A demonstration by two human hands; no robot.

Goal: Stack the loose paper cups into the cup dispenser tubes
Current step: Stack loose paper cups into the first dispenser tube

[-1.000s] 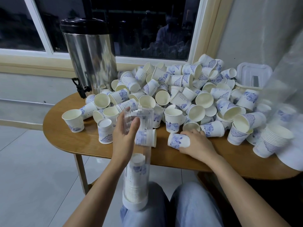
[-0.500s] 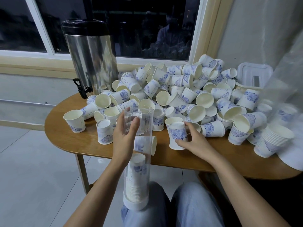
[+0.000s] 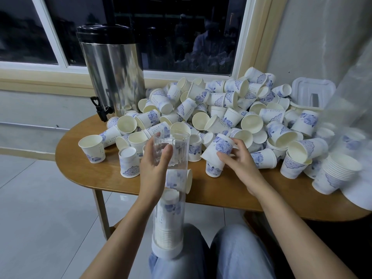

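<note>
Right hand point(image 3: 241, 164) grips a cup point(image 3: 219, 147), tilted — open gap to the tube point(image 3: 178, 151).

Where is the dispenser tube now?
Head view, lower centre: the tube stands on the person's lap, held by the left hand, before the table.

Left hand point(image 3: 155, 168) grips the clear dispenser tube point(image 3: 171, 208) near its open top. The tube stands upright off the table's point(image 3: 84, 170) front edge, base on the person's lap. Nested cups point(image 3: 168, 224) fill its lower part. Right hand point(image 3: 239, 164) holds a tilted paper cup point(image 3: 218, 148) just right of the tube top. Loose cup pile point(image 3: 231, 109) covers the table's back and right. Steel urn point(image 3: 112, 77) stands at the back-left edge.
</note>
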